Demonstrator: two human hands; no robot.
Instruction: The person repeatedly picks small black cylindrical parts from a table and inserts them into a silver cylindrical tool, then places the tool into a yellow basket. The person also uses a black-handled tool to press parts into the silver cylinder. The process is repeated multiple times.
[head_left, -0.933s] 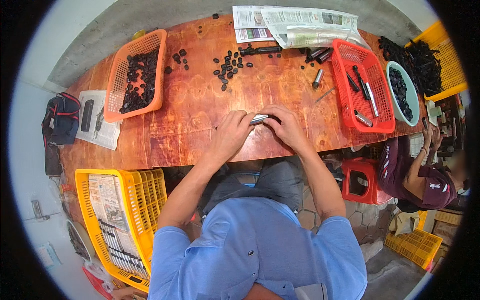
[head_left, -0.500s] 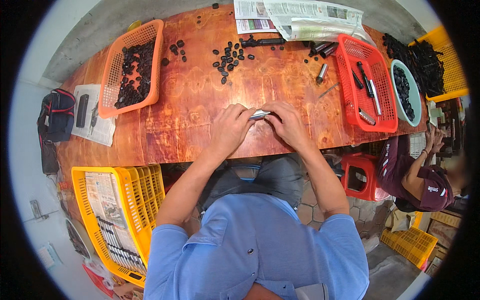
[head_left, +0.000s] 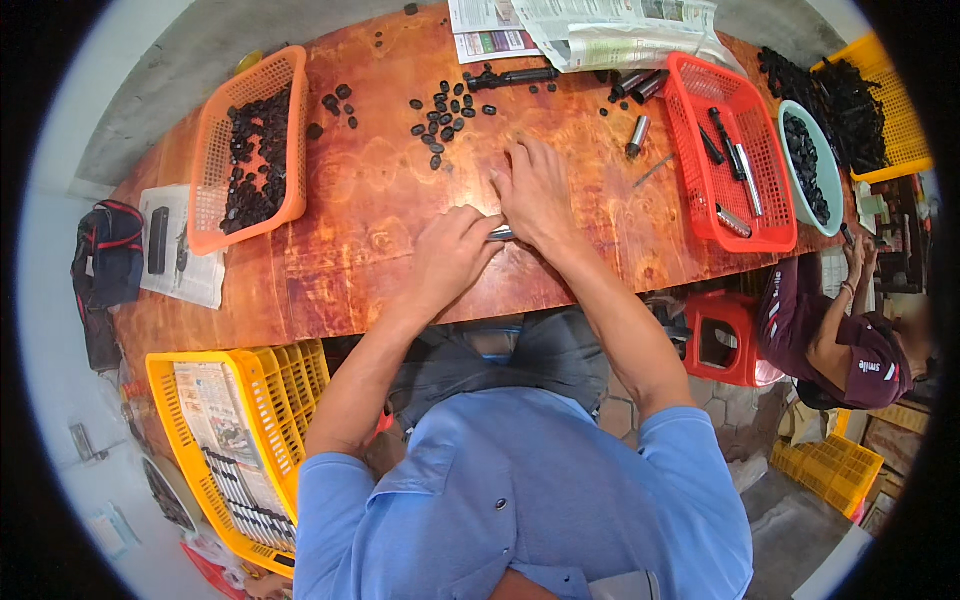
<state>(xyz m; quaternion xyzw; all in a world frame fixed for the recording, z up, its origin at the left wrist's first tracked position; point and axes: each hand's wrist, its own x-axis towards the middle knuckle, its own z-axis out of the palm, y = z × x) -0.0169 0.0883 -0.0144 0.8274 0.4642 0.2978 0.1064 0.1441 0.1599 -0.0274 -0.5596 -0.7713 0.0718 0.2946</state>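
Near the front edge of the wooden table [head_left: 370,220], my left hand [head_left: 450,252] is closed round a short silver metal tube [head_left: 501,234], most of it hidden by fingers and by my right wrist. My right hand [head_left: 537,195] lies over the tabletop just beyond the tube, fingers stretched forward and thumb apart, with nothing seen in it. Ahead and to the left of its fingertips is a loose group of small black oval pieces [head_left: 447,127]. Behind them lies a black rod-shaped part [head_left: 512,78].
An orange basket [head_left: 196,190] of black pieces stands left. On the right are a red basket [head_left: 690,200] with tubes, a pale bowl [head_left: 832,175] and a yellow crate [head_left: 905,120]. A yellow crate [head_left: 290,390] sits lower left. A co-worker [head_left: 835,345] works at the right.
My right hand has let go of the silver tube and moved forward over the table, its fingers stretching out. My left hand keeps the tube. The view has shifted slightly.
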